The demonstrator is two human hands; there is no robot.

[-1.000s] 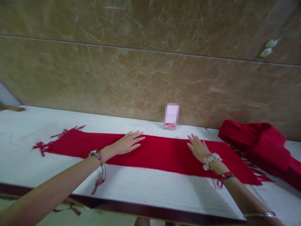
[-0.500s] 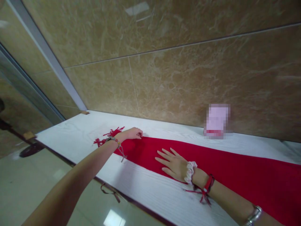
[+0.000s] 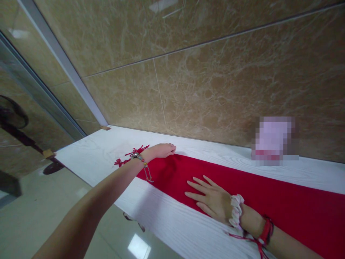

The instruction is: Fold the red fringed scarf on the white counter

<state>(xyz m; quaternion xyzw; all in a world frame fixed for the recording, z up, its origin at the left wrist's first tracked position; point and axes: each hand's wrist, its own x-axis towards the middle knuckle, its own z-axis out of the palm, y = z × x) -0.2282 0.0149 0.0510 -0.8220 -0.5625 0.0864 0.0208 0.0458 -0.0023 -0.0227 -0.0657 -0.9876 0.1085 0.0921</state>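
A long red scarf (image 3: 285,201) with knotted fringe at its left end lies stretched along a white wood-grain table (image 3: 91,153). My left hand (image 3: 163,150) is closed at the scarf's far edge, close to the fringe, and pinches that edge; the fingertips are partly hidden. Flat on the scarf, its fingers spread, rests my right hand (image 3: 211,198). Part of the near edge is covered by this hand. Bracelets circle both wrists, and a pale scrunchie sits on the right one.
A tan marbled tile wall (image 3: 215,82) rises along the table's far side. Against it stands a blurred pink object (image 3: 273,138). A standing fan (image 3: 13,111) is beyond the table's left end, and a shiny tiled floor (image 3: 107,233) lies below the near edge.
The view has shifted, so the wall object appears farther right and more of the fan shows. My left hand stays at the far edge; my right hand stays flat on the scarf.
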